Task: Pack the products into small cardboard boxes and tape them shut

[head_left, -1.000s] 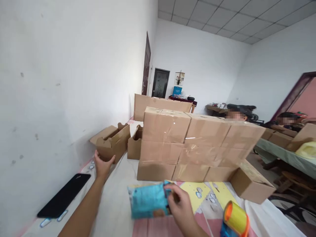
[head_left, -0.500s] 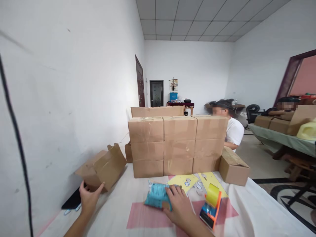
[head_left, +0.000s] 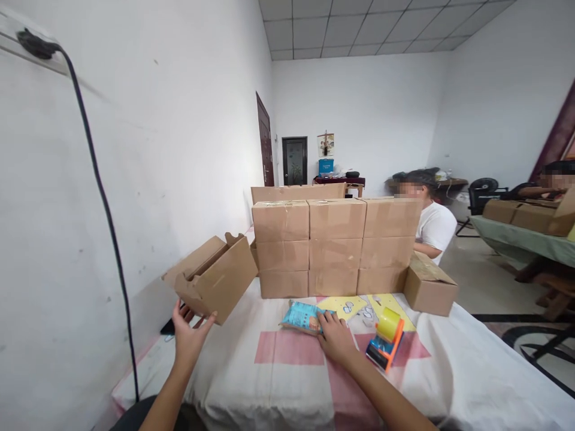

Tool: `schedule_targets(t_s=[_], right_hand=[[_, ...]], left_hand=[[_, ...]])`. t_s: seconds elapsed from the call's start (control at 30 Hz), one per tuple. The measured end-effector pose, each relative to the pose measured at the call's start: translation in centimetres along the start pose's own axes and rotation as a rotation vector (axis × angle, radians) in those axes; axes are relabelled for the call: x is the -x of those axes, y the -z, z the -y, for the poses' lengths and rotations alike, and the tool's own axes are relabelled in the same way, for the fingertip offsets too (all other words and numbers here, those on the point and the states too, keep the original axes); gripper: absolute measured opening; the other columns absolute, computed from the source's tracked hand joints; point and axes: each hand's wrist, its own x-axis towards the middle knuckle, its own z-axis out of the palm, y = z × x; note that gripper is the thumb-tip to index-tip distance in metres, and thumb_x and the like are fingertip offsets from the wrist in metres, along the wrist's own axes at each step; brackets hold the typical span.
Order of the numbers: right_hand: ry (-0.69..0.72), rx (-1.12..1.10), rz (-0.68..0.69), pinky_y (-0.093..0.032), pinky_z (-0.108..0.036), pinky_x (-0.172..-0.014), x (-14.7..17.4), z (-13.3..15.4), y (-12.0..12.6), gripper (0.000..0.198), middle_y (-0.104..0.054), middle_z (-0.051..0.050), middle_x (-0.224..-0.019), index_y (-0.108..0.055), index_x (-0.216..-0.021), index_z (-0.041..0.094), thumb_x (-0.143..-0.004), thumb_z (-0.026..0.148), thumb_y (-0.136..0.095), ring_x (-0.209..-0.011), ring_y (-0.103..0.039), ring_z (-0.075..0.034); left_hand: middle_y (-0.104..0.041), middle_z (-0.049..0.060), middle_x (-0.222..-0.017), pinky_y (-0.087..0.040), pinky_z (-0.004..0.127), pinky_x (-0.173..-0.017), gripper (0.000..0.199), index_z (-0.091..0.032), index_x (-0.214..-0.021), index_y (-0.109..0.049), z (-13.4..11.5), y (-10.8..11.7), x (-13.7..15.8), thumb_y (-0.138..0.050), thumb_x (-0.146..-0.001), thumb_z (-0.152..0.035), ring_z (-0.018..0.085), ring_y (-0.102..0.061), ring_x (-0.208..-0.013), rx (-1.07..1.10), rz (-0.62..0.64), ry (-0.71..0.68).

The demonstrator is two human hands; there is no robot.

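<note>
My left hand (head_left: pixel 188 332) grips the near bottom corner of an open cardboard box (head_left: pixel 215 278), which is lifted and tilted above the cloth-covered table (head_left: pixel 287 383) near the left wall. My right hand (head_left: pixel 336 339) rests on a light-blue packet (head_left: pixel 302 316) lying flat on the cloth, fingers on its right end. An orange and yellow tape dispenser (head_left: pixel 386 338) lies just right of that hand.
A wall of sealed cardboard boxes (head_left: pixel 335 246) stands across the table behind the packet, with one more box (head_left: pixel 430 286) at its right end. A person in a white shirt (head_left: pixel 433 226) sits behind them. A black cable (head_left: pixel 105 203) hangs down the left wall.
My left hand has lifted the open box off the table and brought it closer. The right hand has stayed on the blue packet. The view has pulled back.
</note>
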Motion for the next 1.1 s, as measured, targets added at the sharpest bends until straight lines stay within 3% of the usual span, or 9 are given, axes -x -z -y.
schedule_targets(t_s=[0.17, 0.33, 0.53, 0.87, 1.0, 1.1], right_hand=[[-0.021, 0.068, -0.002, -0.038, -0.044, -0.094, 0.3, 1.0, 1.3, 0.037, -0.062, -0.018, -0.120, -0.062, -0.119, 0.013, -0.086, 0.010, -0.045, -0.111, -0.057, -0.034], [-0.096, 0.032, 0.031, -0.041, -0.040, -0.088, 0.7, 0.3, 1.1, 0.038, -0.061, -0.018, -0.121, -0.059, -0.119, 0.013, -0.083, 0.011, -0.046, -0.109, -0.057, -0.034], [-0.076, 0.030, 0.046, -0.045, -0.041, -0.087, 2.3, -0.2, 1.1, 0.038, -0.061, -0.018, -0.121, -0.057, -0.119, 0.015, -0.082, 0.014, -0.048, -0.110, -0.058, -0.034], [-0.117, 0.017, 0.084, -0.048, -0.041, -0.087, 4.9, -0.6, 2.0, 0.045, -0.059, -0.017, -0.128, -0.053, -0.127, 0.014, -0.083, 0.022, -0.054, -0.120, -0.056, -0.036], [-0.211, 0.018, 0.070, -0.049, -0.040, -0.080, 5.4, -1.0, 2.6, 0.044, -0.063, -0.019, -0.122, -0.055, -0.126, 0.012, -0.083, 0.023, -0.055, -0.109, -0.064, -0.037], [-0.298, 0.011, 0.048, -0.047, -0.037, -0.075, 5.4, -1.4, 3.1, 0.045, -0.066, -0.019, -0.113, -0.054, -0.126, 0.011, -0.081, 0.018, -0.054, -0.099, -0.069, -0.034]], left_hand=[[-0.042, 0.022, -0.149, -0.047, 0.063, -0.109, 0.127, -0.021, -0.156, -0.021, 1.4, 1.3, -1.0, -0.091, -0.053, -0.041, 0.041, -0.046, -0.139, -0.028, -0.046, 0.060], [-0.042, 0.020, -0.148, -0.042, 0.066, -0.112, 0.125, -0.022, -0.152, -0.024, 1.8, 2.2, -1.4, -0.091, -0.048, -0.040, 0.040, -0.049, -0.137, -0.032, -0.096, 0.011], [-0.031, 0.020, -0.158, -0.050, 0.060, -0.107, 0.123, -0.024, -0.150, -0.025, 1.5, 2.4, -1.0, -0.090, -0.045, -0.036, 0.040, -0.043, -0.142, 0.029, -0.107, -0.110], [-0.035, 0.016, -0.156, -0.054, 0.045, -0.104, 0.101, -0.023, -0.141, -0.029, 1.0, 1.5, -0.4, -0.087, -0.059, -0.031, 0.030, -0.050, -0.137, 0.105, -0.001, -0.293], [-0.043, 0.012, -0.147, -0.048, 0.047, -0.110, 0.079, -0.025, -0.122, -0.035, 1.5, 1.6, -0.7, -0.086, -0.062, -0.033, 0.028, -0.049, -0.135, 0.167, 0.056, -0.372], [-0.047, 0.011, -0.140, -0.045, 0.049, -0.112, 0.078, -0.027, -0.115, -0.035, 2.1, 1.7, -0.9, -0.089, -0.059, -0.033, 0.027, -0.053, -0.129, 0.185, 0.144, -0.361]])
